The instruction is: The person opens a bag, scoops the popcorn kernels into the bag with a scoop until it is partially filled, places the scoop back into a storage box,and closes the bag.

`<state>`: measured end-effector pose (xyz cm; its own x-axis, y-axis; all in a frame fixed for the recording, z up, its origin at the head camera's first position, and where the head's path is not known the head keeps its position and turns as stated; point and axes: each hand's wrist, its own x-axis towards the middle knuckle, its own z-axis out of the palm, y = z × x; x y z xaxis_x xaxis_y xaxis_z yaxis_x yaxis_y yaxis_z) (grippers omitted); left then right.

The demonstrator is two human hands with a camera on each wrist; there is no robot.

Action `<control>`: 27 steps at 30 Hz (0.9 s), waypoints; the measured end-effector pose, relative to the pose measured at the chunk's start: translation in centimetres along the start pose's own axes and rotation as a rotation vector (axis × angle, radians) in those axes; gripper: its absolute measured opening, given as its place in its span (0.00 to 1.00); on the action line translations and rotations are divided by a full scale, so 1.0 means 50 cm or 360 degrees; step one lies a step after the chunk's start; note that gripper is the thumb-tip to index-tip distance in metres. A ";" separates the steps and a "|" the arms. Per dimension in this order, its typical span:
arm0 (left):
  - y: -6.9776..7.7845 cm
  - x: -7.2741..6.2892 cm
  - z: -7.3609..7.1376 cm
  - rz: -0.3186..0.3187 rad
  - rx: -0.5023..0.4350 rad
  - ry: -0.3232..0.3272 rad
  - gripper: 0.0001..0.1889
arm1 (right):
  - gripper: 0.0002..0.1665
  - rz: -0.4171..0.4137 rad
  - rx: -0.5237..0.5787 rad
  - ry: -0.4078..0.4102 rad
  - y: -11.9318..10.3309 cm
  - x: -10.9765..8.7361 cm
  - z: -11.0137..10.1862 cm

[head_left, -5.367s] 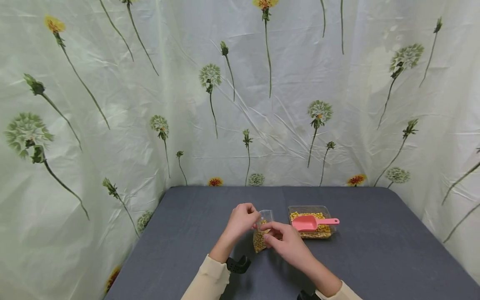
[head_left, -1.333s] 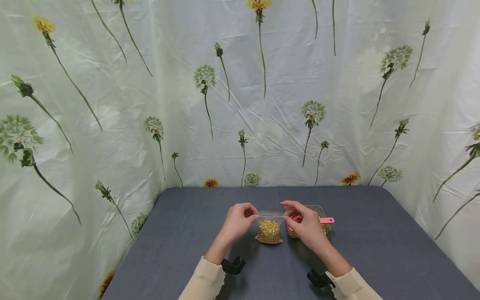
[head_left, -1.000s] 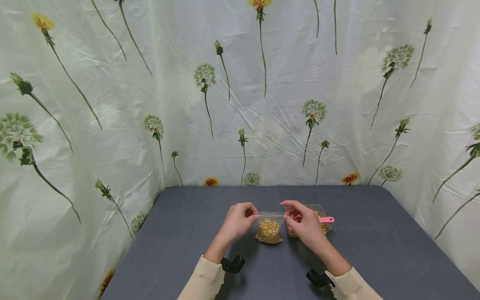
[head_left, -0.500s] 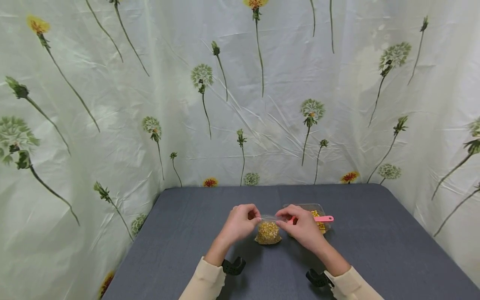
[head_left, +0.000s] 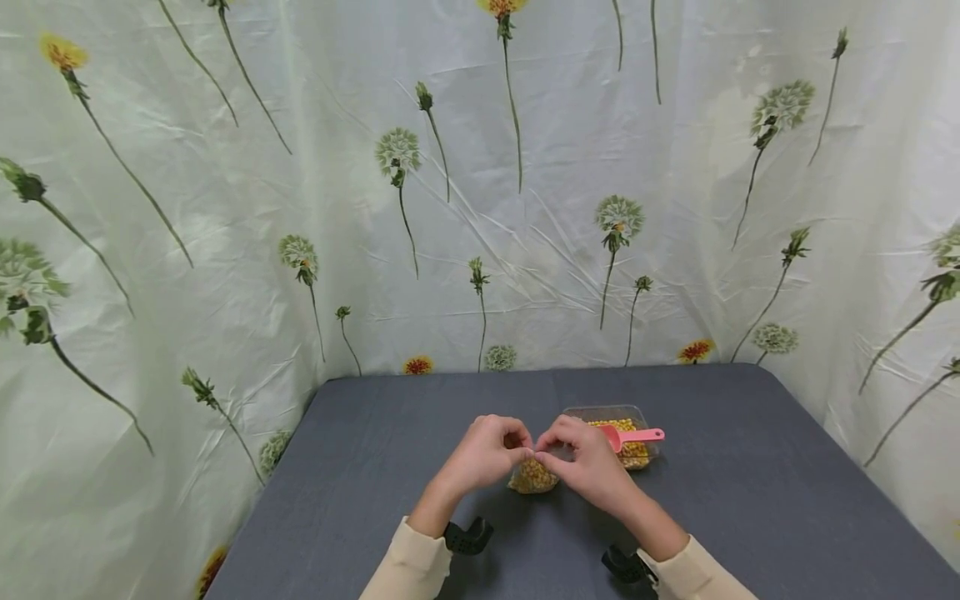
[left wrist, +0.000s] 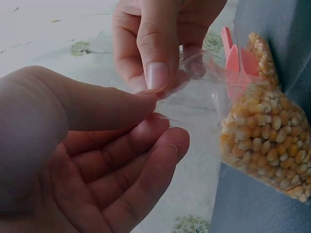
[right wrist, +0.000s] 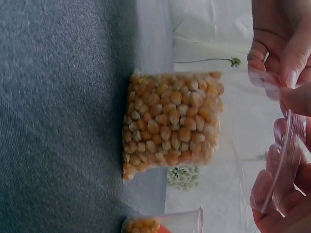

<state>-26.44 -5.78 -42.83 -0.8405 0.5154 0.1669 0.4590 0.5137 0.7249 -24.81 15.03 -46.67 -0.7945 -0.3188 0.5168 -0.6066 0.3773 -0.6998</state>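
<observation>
A clear zip bag (right wrist: 172,121) filled in its lower part with corn kernels stands on the grey tabletop between my hands. My left hand (head_left: 486,454) pinches the top edge of the bag between thumb and forefinger. Thumb against fingers, my right hand (head_left: 588,468) pinches the same edge right beside the left thumb tip. The two thumbs nearly meet in the left wrist view, where the bag's kernels (left wrist: 267,136) show at the right. From the head view the hands cover most of the bag's top.
A clear plastic container (head_left: 606,410) of corn kernels stands just behind and right of the bag. A pink scoop (head_left: 637,435) lies across it, its handle over the right rim. Behind the grey table (head_left: 720,467) hangs a flowered curtain (head_left: 480,167).
My right hand first drew the bag's top out to the right, then slid left along the edge until it met the left hand. The bag stays in place.
</observation>
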 end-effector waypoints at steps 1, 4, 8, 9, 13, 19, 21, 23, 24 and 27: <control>0.001 -0.001 -0.001 0.0008 0.0011 0.0000 0.07 | 0.06 -0.0017 0.0000 0.0004 -0.001 0.000 0.002; 0.004 -0.003 -0.003 0.0035 0.0063 0.0002 0.08 | 0.07 -0.0055 -0.0020 0.0027 -0.002 0.001 0.008; 0.007 -0.007 -0.004 0.0076 0.0127 0.0005 0.09 | 0.06 -0.0082 -0.0020 0.0025 -0.004 0.000 0.012; 0.008 -0.008 -0.004 0.0083 0.0135 0.0007 0.09 | 0.06 -0.0086 -0.0022 0.0018 -0.005 0.000 0.012; 0.010 -0.009 -0.003 0.0101 0.0178 0.0023 0.09 | 0.04 -0.0117 -0.0063 -0.0008 -0.007 0.000 0.009; 0.012 -0.009 -0.002 0.0098 0.0221 0.0040 0.08 | 0.06 -0.0180 -0.0183 -0.0040 -0.006 0.003 -0.003; 0.010 -0.009 -0.004 0.0095 0.0223 0.0043 0.09 | 0.06 -0.0175 -0.0216 -0.0059 -0.005 0.004 -0.008; 0.008 -0.009 -0.006 0.0096 0.0214 0.0039 0.09 | 0.07 -0.0159 -0.0240 -0.0075 -0.004 0.004 -0.012; 0.007 -0.009 -0.007 0.0098 0.0204 0.0036 0.09 | 0.06 -0.0154 -0.0251 -0.0079 -0.003 0.004 -0.014; 0.003 -0.011 -0.011 0.0095 0.0189 0.0031 0.09 | 0.07 -0.0160 -0.0287 -0.0072 -0.002 0.004 -0.016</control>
<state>-26.05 -6.39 -42.45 -0.8156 0.5348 0.2209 0.5382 0.5608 0.6292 -24.93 15.63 -46.12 -0.7303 -0.3995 0.5541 -0.6810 0.4900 -0.5441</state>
